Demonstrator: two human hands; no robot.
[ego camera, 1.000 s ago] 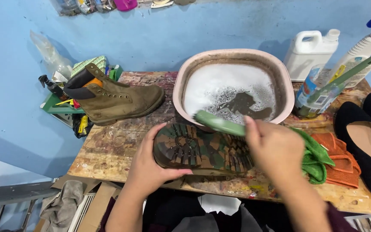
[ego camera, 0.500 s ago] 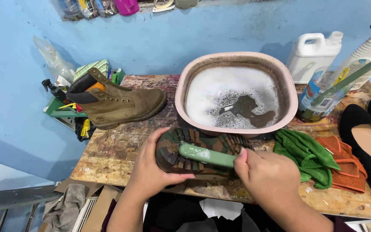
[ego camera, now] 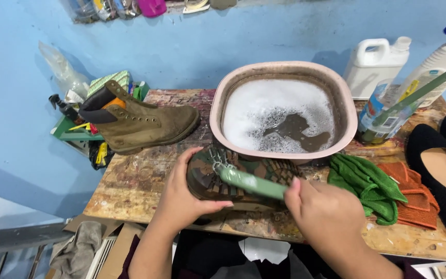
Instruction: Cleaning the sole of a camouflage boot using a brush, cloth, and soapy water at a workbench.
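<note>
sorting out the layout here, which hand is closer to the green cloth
Right. The right hand grips the green brush just left of the green cloth, nearly touching it. The left hand holds the upturned boot at its heel end, farther left.

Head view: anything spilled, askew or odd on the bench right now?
Nothing looks spilled. The basin holds foamy water with a dark patch in it. The boot lies sole-up under the left hand while the right hand holds a green brush on it. The bench is heavily stained.

Pale blue wall – evenly lit; worn, paint-stained wooden table; cardboard scraps below
</note>
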